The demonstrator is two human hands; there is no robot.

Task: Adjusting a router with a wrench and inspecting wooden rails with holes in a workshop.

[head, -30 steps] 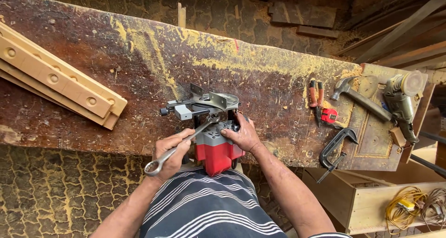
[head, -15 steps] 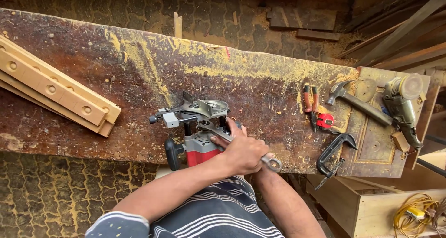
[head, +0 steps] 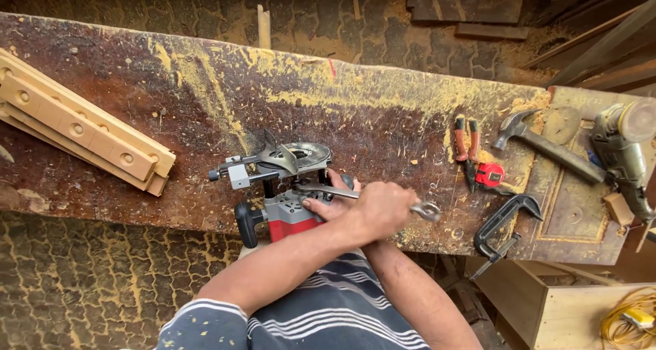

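Desk (head: 383, 111): long, worn wooden slab dusted with sawdust. Near edge, middle: red and grey router (head: 283, 186) lying on its side, round base plate toward the far edge. Left hand (head: 379, 210), arm crossed over the right, closed around a metal wrench (head: 362, 194) set at the router's collet; right hand (head: 328, 203) pressed against the router body. Left end: stacked pale wood mouldings (head: 82, 128). Right end: pliers (head: 466, 142), red tape measure (head: 490, 174), hammer (head: 540, 142), black clamp (head: 502, 220), power tool (head: 622, 148).
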